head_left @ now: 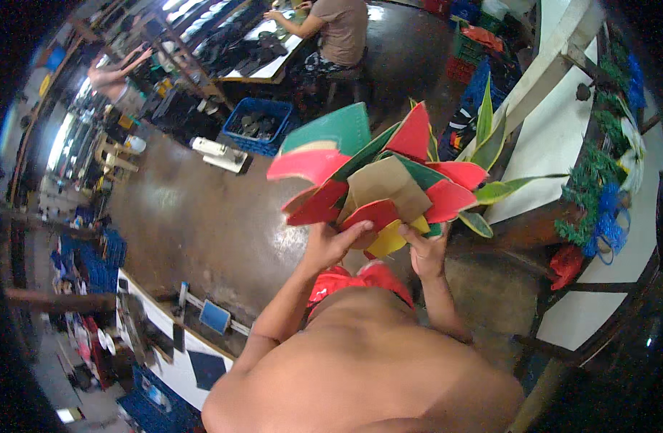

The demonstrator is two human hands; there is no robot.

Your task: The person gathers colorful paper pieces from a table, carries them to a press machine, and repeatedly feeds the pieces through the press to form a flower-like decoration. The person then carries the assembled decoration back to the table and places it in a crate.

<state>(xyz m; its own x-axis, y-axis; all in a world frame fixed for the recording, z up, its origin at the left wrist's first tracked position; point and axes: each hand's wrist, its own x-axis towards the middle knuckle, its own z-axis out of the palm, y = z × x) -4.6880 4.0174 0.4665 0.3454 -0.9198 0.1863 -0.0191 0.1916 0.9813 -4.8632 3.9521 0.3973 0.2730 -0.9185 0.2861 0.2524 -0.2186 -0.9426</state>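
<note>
- While both hands grip its lower end, a fan of flat sheets (389,184) sits just right of centre, held in front of the chest over the brown floor (202,224).
- Red, green, tan and yellow pieces overlap in it; they meet at 6 o'clock and splay out from about 9 round to 3 o'clock, so the fan as a whole points up toward 12.
- Its longest green-and-red piece stretches toward 10 o'clock; a tan piece lies across the middle.
- The left hand (330,244) is closed on the stack at 7 o'clock, thumb laid over a red sheet.
- The right hand (427,252) pinches the yellow and red sheets at 5 o'clock, fingers curled up around their edge.
- Red shorts (353,278) show just below the hands.
- Green plant leaves (490,151) poke out behind the fan at 2 o'clock, beside a white table (555,137).
- At 11 o'clock stands a blue crate (258,126) of dark pieces.
- Farther off at 12 o'clock a seated person (339,29) works at a table of dark soles (256,50).
</note>
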